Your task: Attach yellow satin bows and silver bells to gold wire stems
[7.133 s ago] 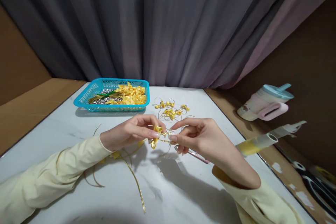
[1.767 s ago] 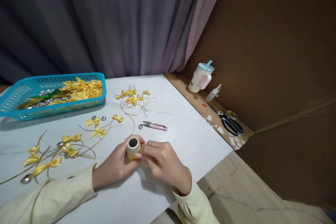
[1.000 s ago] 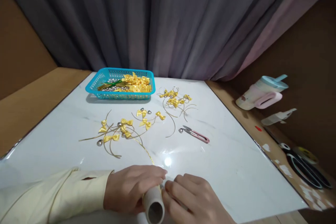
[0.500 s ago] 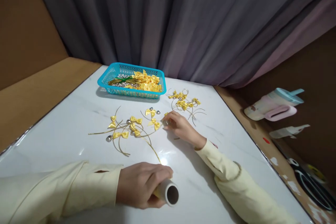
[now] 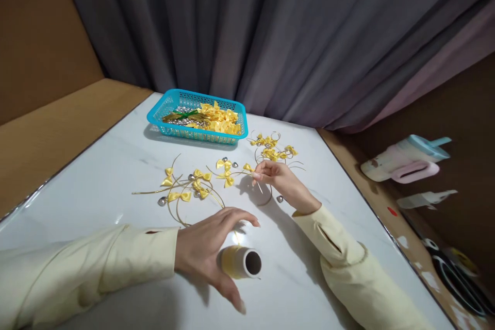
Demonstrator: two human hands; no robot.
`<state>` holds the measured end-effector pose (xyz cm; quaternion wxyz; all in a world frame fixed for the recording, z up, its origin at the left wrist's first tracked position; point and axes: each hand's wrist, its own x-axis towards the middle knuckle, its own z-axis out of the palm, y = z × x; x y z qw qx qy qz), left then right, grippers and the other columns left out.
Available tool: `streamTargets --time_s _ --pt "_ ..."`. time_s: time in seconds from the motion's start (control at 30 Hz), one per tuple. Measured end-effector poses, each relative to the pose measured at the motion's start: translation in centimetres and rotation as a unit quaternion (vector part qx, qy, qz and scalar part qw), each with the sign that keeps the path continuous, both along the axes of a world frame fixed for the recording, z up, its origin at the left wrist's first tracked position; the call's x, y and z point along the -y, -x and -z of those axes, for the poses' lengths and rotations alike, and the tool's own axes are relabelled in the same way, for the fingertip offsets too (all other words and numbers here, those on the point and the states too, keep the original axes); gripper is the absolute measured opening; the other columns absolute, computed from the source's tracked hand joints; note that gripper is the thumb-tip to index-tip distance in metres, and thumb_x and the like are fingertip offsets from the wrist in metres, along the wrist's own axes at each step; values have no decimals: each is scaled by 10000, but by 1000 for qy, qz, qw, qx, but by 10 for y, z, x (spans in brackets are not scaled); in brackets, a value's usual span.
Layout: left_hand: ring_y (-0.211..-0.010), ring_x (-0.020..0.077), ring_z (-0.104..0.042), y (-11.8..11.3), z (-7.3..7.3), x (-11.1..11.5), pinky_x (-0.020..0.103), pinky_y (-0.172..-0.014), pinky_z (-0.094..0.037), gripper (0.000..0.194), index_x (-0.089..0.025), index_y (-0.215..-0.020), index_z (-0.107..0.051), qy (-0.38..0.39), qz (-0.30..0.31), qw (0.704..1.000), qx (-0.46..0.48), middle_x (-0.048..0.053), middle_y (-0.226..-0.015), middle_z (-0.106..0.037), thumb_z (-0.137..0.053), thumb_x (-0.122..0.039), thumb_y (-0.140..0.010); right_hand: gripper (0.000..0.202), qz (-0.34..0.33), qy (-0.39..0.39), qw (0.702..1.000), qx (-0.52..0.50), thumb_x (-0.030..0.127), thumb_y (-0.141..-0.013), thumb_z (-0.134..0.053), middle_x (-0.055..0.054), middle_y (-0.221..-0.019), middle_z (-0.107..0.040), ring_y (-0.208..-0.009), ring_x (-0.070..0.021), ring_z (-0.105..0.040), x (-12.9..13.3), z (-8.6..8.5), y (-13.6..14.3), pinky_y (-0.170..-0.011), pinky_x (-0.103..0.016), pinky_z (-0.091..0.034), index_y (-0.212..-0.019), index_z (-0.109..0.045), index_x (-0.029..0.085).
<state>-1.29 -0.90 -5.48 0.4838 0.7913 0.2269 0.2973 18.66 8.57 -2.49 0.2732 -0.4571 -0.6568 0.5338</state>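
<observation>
Right hand (image 5: 279, 179) pinches gold cord (image 5: 260, 187)

The left hand (image 5: 207, 245) spreads wide, thumb and fingers either side of the cord spool (image 5: 233, 262) on the marbled tabletop (image 5: 116, 180). The pinched cord is near a yellow ribbon bow (image 5: 248, 167).

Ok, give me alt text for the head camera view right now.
A left hand is spread open around a yellow spool on a white table; the right hand pinches a thin wire near yellow bows. Farther back is a blue basket of more bows.
</observation>
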Motion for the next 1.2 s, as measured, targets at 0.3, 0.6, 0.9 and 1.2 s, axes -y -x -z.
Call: streamTargets --time_s 0.3,0.6,0.9,1.2 --pt "-714 157 -544 -6 -5 -19 303 -706 -428 402 -152 -905 -541 244 -147 954 98 26 -752 -572 -409 -531 -880 282 13 133 988 -79 389 -630 -735 -15 -617 -638 -547 -109 -487 33 -11 15 -536 -252 -324 -744 -608 165" --pt "-661 127 -573 -9 -2 -22 263 -655 -445 306 -118 -761 -622 318 -155 931 90 39 -738 -648 -584 -419 -795 219 59 169 970 -167 339 -678 -724 22 -589 -622 -504 -105 -514 49 -6 36 -577 -268 -365 -760 -611 171" --pt "-333 42 -370 -10 -3 -23 176 -347 -260 321 -124 -714 -573 326 -189 925 53 -49 -466 -523 -591 -440 -765 224 97 211 952 -200 331 -623 -751 -8 -680 -633 -609 -109 -502 54 -6 41 -630 -268 -363 -723 -664 151" --pt "-341 47 -399 -9 -3 -21 174 -362 -305 312 -137 -644 -544 291 -200 935 41 -48 -464 -526 -588 -418 -773 217 96 240 942 -213 333 -619 -758 -16 -690 -635 -628 -113 -513 57 -7 43 -647 -267 -387 -705 -679 150"
